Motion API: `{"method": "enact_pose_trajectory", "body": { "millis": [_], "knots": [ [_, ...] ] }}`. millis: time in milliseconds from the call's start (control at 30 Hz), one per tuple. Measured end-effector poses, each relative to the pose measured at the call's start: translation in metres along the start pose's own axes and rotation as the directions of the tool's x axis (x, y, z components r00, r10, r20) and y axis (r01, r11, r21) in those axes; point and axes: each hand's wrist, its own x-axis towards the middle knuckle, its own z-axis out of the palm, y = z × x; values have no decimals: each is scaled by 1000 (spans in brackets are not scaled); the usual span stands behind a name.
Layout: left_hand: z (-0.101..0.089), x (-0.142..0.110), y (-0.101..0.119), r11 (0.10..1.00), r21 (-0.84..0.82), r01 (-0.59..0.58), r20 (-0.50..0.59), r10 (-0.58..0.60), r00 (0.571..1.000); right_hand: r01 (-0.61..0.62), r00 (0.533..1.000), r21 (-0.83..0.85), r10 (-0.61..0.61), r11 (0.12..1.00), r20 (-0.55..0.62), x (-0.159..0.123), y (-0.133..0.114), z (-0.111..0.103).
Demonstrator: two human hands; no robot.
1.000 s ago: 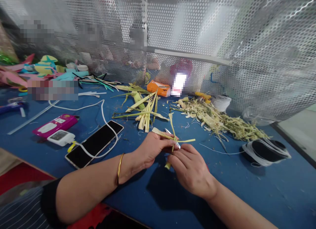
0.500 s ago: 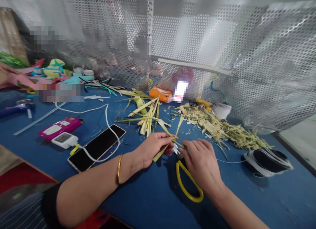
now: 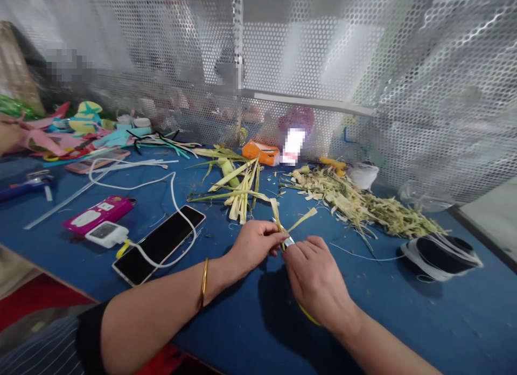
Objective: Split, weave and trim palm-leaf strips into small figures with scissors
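Observation:
Pale green-yellow leaf strips (image 3: 302, 219) are pinched in my left hand (image 3: 256, 244), between thumb and fingers, with their ends fanning out upward. My right hand (image 3: 314, 275) is closed around a pair of scissors (image 3: 289, 241). Most of the yellow handle lies hidden under the palm, with a small curve showing below it. The metal blades point up and left, touching or very close to the strips at my left fingertips; whether they are cutting I cannot tell. Just beyond my left hand lies a bundle of similar strips (image 3: 241, 202).
A heap of shredded leaf scraps (image 3: 347, 200) lies back right, beside a black spool with white thread (image 3: 440, 255). A phone (image 3: 161, 243), white cable (image 3: 174, 194) and magenta device (image 3: 99, 213) lie left. An orange packet (image 3: 260, 152) stands before the perforated screen (image 3: 307, 57).
My right hand has moved slightly down and left and now wraps over the scissors' handle, which showed as a loop before. The strips in my left hand have turned, one now angling right.

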Motion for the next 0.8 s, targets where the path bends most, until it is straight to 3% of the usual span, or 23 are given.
{"method": "enact_pose_trajectory", "body": {
  "millis": [133,267,367,467,533,600,800],
  "knots": [
    [-1,-3,4,1000,13,-24,97,22,995,-104,992,3,104,995,-73,4,2,-17],
    [0,-6,2,971,213,-106,204,62,977,-297,944,-29,289,954,-157,7,13,-28],
    [1,-8,-2,903,374,-212,215,138,967,-420,901,223,433,880,-11,8,19,-25],
    [1,-9,-6,822,494,-283,214,201,956,-570,805,486,568,662,170,9,18,-19],
    [2,-10,-6,781,543,-307,226,216,950,-607,764,539,616,584,193,9,17,-16],
    [2,-10,-6,757,562,-335,249,231,941,-582,776,525,617,620,132,8,16,-14],
    [2,-10,-2,774,529,-348,314,203,928,-406,885,370,460,836,-68,6,19,-10]
  ]
}}
